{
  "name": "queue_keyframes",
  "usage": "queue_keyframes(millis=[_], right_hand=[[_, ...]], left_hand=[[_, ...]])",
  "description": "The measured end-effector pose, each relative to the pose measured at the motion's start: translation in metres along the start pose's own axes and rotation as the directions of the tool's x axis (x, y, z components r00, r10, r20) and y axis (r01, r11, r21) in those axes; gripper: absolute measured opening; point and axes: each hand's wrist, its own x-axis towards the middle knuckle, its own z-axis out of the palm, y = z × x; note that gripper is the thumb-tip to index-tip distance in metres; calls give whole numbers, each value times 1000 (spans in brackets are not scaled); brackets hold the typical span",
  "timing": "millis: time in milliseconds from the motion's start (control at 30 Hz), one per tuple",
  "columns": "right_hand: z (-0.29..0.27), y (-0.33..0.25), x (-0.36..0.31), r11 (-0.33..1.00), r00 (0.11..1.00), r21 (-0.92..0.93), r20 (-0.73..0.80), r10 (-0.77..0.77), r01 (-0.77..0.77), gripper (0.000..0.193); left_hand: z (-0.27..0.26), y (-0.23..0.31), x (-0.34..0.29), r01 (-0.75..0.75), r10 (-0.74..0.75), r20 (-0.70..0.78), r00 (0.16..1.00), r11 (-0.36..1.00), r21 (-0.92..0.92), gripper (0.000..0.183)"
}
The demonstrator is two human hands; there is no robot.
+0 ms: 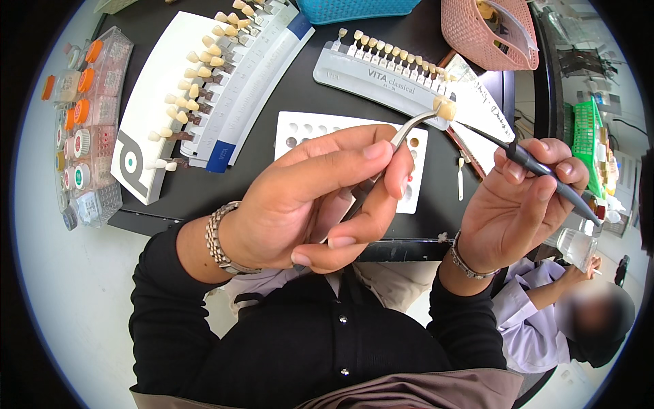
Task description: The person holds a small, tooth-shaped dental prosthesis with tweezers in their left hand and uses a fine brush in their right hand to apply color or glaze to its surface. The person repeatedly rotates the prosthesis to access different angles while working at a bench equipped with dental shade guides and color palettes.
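My left hand (293, 184) is closed round curved metal tweezers (409, 127), whose tips grip a small cream-yellow dental crown (445, 109). In my right hand (507, 218) is a slim dark-handled brush (545, 173), pinched between thumb and fingers. Its fine point reaches to just beside the crown; whether it touches I cannot tell. Below the crown lies a white palette (287, 127) with round wells, partly hidden by my left hand. Behind the crown sits a grey tooth shade guide (354, 76) with a row of tooth tabs.
A larger shade guide (252, 92) stands left of centre beside a white board (139, 146). Clear boxes with orange-lidded jars (86, 80) stand far left. Blue (354, 9) and pink baskets (470, 31) are at the back. One loose tooth tab (460, 180) lies right. Another person (528, 313) sits lower right.
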Motion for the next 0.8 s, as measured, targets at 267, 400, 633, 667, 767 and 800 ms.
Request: queue_keyframes(millis=[267, 400, 633, 667, 767, 800], right_hand=[[2, -1, 1, 1000, 999, 14, -41, -7, 8, 14], [5, 2, 1, 999, 991, 18, -133, -25, 27, 20], [2, -3, 1, 1000, 1000, 8, 19, 0, 0, 13], [2, -3, 1, 1000, 1000, 7, 21, 1, -1, 13], [1, -2, 1, 1000, 1000, 9, -18, -5, 5, 14], [3, 0, 1, 1000, 998, 16, -69, -13, 14, 17]], left_hand=[[-2, -3, -2, -5, 6, 18, 1000, 999, -50, 26], [-1, -2, -2, 10, -10, -3, 1000, 1000, -28, 27], [-1, -2, -2, 7, -7, -7, 1000, 1000, -10, 27], [-1, -2, -1, 3, -3, -5, 1000, 1000, -11, 27], [-1, -3, -1, -1, 1, 1, 1000, 1000, -17, 26], [-1, -3, -1, -2, 2, 1, 1000, 1000, -20, 26]])
